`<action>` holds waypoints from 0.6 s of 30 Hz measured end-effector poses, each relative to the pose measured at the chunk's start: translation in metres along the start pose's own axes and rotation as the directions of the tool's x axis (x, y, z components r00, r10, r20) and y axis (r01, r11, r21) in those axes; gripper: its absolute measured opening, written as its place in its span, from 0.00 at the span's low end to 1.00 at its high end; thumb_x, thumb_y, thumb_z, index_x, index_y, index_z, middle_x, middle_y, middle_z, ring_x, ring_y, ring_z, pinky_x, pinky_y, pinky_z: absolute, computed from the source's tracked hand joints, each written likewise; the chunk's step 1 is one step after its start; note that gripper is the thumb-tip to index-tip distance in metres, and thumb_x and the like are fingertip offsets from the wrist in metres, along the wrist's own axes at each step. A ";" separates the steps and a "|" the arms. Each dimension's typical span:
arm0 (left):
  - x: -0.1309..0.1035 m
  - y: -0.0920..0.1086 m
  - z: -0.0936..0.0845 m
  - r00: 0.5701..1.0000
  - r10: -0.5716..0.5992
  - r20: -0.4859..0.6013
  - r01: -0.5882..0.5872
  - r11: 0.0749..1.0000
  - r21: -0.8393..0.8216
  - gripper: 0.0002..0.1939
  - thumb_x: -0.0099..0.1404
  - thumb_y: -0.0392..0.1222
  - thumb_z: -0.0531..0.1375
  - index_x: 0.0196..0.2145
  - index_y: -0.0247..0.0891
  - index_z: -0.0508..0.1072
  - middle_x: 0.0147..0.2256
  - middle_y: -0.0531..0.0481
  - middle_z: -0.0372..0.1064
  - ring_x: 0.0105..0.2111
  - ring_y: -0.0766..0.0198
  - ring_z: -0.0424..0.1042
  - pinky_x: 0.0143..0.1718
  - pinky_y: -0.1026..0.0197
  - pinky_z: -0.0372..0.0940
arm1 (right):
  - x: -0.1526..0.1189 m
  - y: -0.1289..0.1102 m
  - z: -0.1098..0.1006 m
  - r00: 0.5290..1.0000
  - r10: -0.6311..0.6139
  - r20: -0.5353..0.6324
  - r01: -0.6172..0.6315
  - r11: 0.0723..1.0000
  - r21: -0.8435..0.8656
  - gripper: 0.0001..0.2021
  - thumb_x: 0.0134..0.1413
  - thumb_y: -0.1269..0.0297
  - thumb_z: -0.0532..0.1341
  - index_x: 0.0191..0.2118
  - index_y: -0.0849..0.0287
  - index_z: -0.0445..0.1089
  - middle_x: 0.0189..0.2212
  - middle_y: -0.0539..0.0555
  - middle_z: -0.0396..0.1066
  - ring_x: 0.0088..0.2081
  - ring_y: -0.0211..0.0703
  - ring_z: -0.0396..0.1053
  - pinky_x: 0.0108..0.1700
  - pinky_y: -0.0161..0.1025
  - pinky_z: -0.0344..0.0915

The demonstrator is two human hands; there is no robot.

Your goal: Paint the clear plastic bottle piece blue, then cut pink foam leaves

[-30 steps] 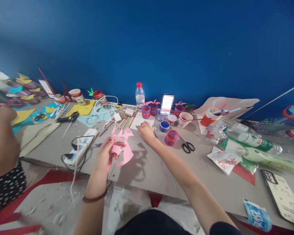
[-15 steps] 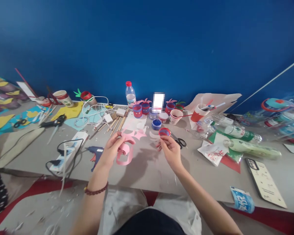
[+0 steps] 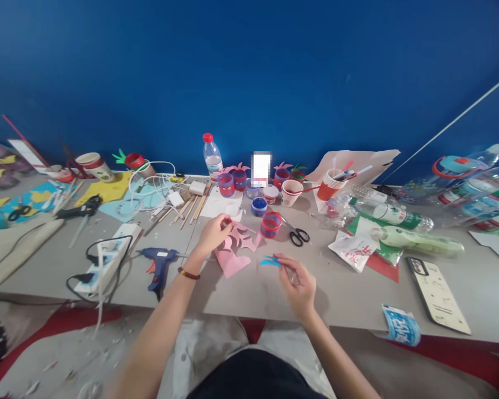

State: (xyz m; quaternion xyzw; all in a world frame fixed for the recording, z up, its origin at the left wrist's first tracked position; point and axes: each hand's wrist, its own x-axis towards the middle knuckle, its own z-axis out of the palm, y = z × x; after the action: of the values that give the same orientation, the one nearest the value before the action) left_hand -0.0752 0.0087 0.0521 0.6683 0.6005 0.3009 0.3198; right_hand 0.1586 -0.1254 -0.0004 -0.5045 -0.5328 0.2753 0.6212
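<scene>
My left hand (image 3: 214,237) is closed at the upper left of a pink paper sheet with cut-out shapes (image 3: 232,265), pinching its edge. Nearer to me, my right hand (image 3: 298,285) pinches a thin blue paper piece (image 3: 270,261) between thumb and fingers; the fingertips partly cover it. Beyond the right hand stands a small red-and-blue ring-shaped cup (image 3: 271,225), apart from both hands. Black-handled scissors (image 3: 299,237) lie to the right of that cup. Left of my left forearm, a blue glue gun (image 3: 160,266) rests on the table.
A white power strip (image 3: 108,257) with cables lies left. Along the blue wall stand a red-capped bottle (image 3: 213,158), decorated cups (image 3: 226,185) and a paper cup (image 3: 291,192). Plastic bottles (image 3: 403,216) and a phone (image 3: 438,296) lie right. A blue packet (image 3: 401,326) hangs over the front edge.
My left hand has moved right with the pink paper, now spread lower over the table. My right hand has come away from the red-and-blue cup toward me, with a blue paper piece now showing.
</scene>
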 end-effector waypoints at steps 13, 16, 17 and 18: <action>-0.111 -0.030 -0.005 0.919 0.393 0.003 -0.348 0.811 0.471 0.12 0.68 0.38 0.53 0.42 0.45 0.76 0.45 0.44 0.77 0.46 0.51 0.75 0.57 0.44 0.61 | -0.014 -0.004 0.037 0.911 -0.213 0.354 0.302 0.928 -0.219 0.14 0.64 0.71 0.56 0.43 0.49 0.79 0.39 0.57 0.79 0.42 0.46 0.77 0.45 0.45 0.76; -0.139 -0.029 0.001 0.893 0.450 0.029 -0.393 0.745 0.540 0.15 0.68 0.34 0.51 0.43 0.43 0.76 0.46 0.43 0.77 0.48 0.52 0.75 0.59 0.44 0.61 | -0.013 -0.004 0.035 0.899 -0.292 0.327 0.382 0.888 -0.256 0.15 0.65 0.73 0.55 0.44 0.51 0.78 0.38 0.57 0.77 0.41 0.46 0.75 0.42 0.44 0.76; -0.145 -0.027 0.005 0.879 0.475 0.036 -0.413 0.720 0.558 0.15 0.68 0.34 0.51 0.43 0.42 0.76 0.46 0.42 0.77 0.48 0.53 0.75 0.58 0.45 0.62 | -0.013 -0.003 0.034 0.896 -0.304 0.324 0.396 0.877 -0.271 0.15 0.64 0.73 0.55 0.45 0.51 0.78 0.38 0.57 0.77 0.41 0.46 0.75 0.42 0.43 0.76; -0.150 -0.025 0.010 0.864 0.502 0.041 -0.434 0.699 0.569 0.15 0.68 0.34 0.50 0.43 0.42 0.76 0.44 0.43 0.77 0.47 0.53 0.75 0.57 0.45 0.64 | -0.013 -0.001 0.034 0.892 -0.314 0.325 0.409 0.867 -0.284 0.15 0.64 0.74 0.55 0.46 0.51 0.78 0.38 0.57 0.76 0.41 0.45 0.75 0.42 0.43 0.76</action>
State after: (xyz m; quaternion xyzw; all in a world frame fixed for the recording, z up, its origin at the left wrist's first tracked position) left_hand -0.0967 -0.1396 0.0236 0.8435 0.4892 0.2213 -0.0136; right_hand 0.1226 -0.1260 -0.0075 -0.4536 -0.7372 0.1208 0.4860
